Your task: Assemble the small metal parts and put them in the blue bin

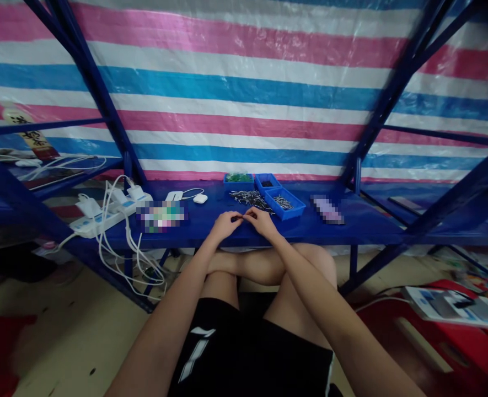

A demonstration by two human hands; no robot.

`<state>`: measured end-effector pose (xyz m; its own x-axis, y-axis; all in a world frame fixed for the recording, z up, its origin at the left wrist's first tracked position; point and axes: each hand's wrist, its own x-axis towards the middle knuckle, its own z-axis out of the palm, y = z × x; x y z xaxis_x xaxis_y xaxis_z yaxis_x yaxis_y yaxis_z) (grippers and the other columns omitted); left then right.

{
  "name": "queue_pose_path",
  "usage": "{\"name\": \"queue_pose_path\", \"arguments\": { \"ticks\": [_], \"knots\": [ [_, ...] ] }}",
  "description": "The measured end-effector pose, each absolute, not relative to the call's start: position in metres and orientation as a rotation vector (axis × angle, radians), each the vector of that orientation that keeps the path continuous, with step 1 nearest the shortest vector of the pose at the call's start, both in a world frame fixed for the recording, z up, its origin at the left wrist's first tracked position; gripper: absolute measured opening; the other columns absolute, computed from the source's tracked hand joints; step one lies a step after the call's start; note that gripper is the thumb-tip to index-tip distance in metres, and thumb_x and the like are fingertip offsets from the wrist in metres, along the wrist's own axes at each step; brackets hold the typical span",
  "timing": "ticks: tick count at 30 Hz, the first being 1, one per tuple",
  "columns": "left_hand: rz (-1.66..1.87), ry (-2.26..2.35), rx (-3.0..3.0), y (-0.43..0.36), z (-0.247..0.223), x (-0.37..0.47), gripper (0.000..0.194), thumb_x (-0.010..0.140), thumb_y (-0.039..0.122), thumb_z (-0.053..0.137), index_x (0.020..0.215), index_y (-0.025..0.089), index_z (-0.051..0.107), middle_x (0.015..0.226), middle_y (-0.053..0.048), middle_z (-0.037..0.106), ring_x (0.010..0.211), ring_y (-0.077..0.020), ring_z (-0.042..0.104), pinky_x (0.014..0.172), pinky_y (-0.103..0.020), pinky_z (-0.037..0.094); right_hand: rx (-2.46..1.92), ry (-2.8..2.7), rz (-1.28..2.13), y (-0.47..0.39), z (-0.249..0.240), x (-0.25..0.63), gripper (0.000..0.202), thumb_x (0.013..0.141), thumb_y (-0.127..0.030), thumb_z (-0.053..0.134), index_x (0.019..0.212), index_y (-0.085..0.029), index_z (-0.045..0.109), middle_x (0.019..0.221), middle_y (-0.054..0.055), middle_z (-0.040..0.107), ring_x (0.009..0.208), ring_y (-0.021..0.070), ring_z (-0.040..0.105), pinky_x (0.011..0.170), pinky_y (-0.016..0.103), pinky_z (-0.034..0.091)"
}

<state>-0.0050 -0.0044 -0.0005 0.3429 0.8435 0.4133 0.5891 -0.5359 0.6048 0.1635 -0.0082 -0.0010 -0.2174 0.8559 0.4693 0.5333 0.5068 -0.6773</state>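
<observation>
My left hand [227,224] and my right hand [261,221] meet fingertip to fingertip over the front part of the blue table [202,231]. Both are closed in a pinch. Something small and dark shows at the fingers, too small to name. Just beyond them lies a loose pile of thin black-and-silver pieces [250,198]. Beside the pile, a blue bin [295,212] holds more thin silvery pieces. Behind it sits a smaller blue bin [268,177] with dark bits inside. A third blue bin [227,180] holds green pieces.
On the left, a white power strip [115,215] trails several cables over the table edge. A white charger case [200,198] and a blurred-out item [163,215] lie near it. Another blurred-out item [327,209] rests at right. Blue metal posts [376,116] frame the table before a striped sheet [244,77].
</observation>
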Motion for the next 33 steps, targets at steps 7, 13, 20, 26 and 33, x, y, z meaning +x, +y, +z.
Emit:
{"name": "queue_pose_path", "arguments": {
  "ticks": [7, 13, 20, 26, 33],
  "knots": [
    [1.151, 1.186, 2.072, -0.005, 0.002, -0.005, 0.026, 0.075, 0.035, 0.054, 0.086, 0.017, 0.068, 0.082, -0.005, 0.069, 0.074, -0.0174, 0.061, 0.071, -0.027, 0.046, -1.182, -2.033, 0.277, -0.012, -0.001, 0.165, 0.022, 0.087, -0.032, 0.045, 0.083, -0.019, 0.062, 0.079, 0.003, 0.064, 0.073, 0.0133, 0.057, 0.069, 0.022, 0.039],
    [1.365, 1.217, 1.754, 0.002, 0.004, -0.008, 0.015, 0.07, 0.029, 0.055, 0.073, 0.015, 0.06, 0.075, -0.004, 0.067, 0.073, -0.0164, 0.061, 0.068, -0.027, 0.047, -1.24, -2.222, 0.172, -0.005, 0.0, 0.162, 0.022, 0.084, -0.017, 0.044, 0.096, -0.017, 0.062, 0.093, 0.006, 0.062, 0.088, 0.014, 0.055, 0.082, 0.023, 0.038],
    [1.379, 1.176, 1.481, 0.002, 0.004, -0.01, 0.008, 0.066, 0.023, 0.052, 0.071, 0.017, 0.049, 0.066, -0.004, 0.066, 0.064, -0.0159, 0.062, 0.06, -0.027, 0.047, -1.376, -2.37, 0.04, 0.012, 0.003, 0.15, 0.031, 0.085, -0.02, 0.041, 0.111, -0.017, 0.058, 0.101, 0.009, 0.055, 0.095, 0.0164, 0.052, 0.087, 0.025, 0.037],
    [1.345, 1.347, 1.738, 0.006, -0.002, -0.013, 0.013, 0.07, 0.028, 0.052, 0.075, 0.017, 0.056, 0.066, -0.002, 0.064, 0.063, -0.014, 0.06, 0.062, -0.026, 0.046, -1.363, -2.293, 0.044, 0.006, 0.005, 0.147, 0.032, 0.084, -0.02, 0.043, 0.113, -0.018, 0.056, 0.1, 0.011, 0.054, 0.091, 0.0187, 0.053, 0.082, 0.027, 0.04],
    [1.254, 1.35, 1.935, 0.007, -0.004, -0.013, 0.021, 0.073, 0.026, 0.054, 0.086, 0.015, 0.065, 0.082, -0.007, 0.069, 0.074, -0.0165, 0.062, 0.072, -0.028, 0.047, -1.102, -2.168, 0.152, -0.013, 0.008, 0.154, 0.036, 0.083, -0.019, 0.045, 0.119, -0.019, 0.049, 0.104, 0.008, 0.054, 0.09, 0.0156, 0.053, 0.083, 0.027, 0.041]
  ]
}}
